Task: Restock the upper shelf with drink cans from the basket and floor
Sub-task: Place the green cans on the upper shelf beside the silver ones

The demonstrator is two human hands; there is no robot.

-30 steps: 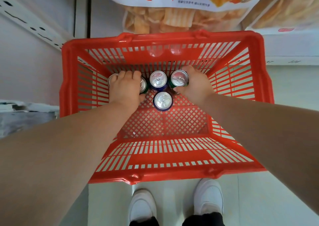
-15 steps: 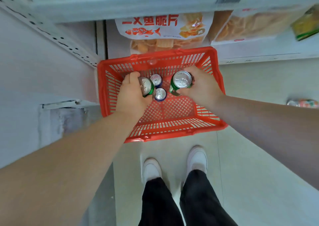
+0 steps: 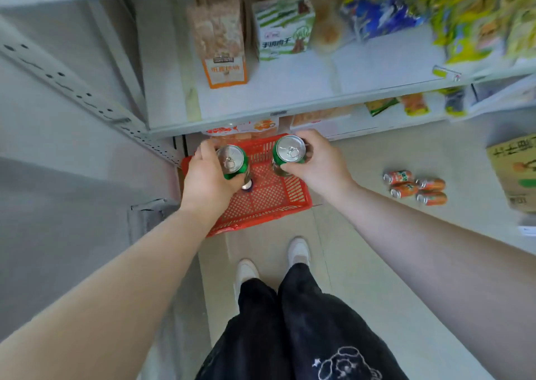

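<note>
My left hand (image 3: 207,176) grips a green drink can (image 3: 233,162) upright, held above the red basket (image 3: 278,199) on the floor. My right hand (image 3: 317,162) grips a second green can (image 3: 288,154), also upright, at about the same height over the basket's far right part. One more can (image 3: 247,184) shows in the basket, mostly hidden under my left hand's can. Several orange cans (image 3: 414,188) lie on their sides on the floor to the right.
A white shelf (image 3: 290,89) holds snack bags and a green-striped box above the basket. A perforated grey upright (image 3: 87,95) runs along the left. A cardboard box (image 3: 516,173) stands at the far right. My white shoes (image 3: 272,260) are just behind the basket.
Both hands have lifted a green can each up out of the basket. My head has risen, so the basket looks smaller and the shelf above and the orange cans have come into view.
</note>
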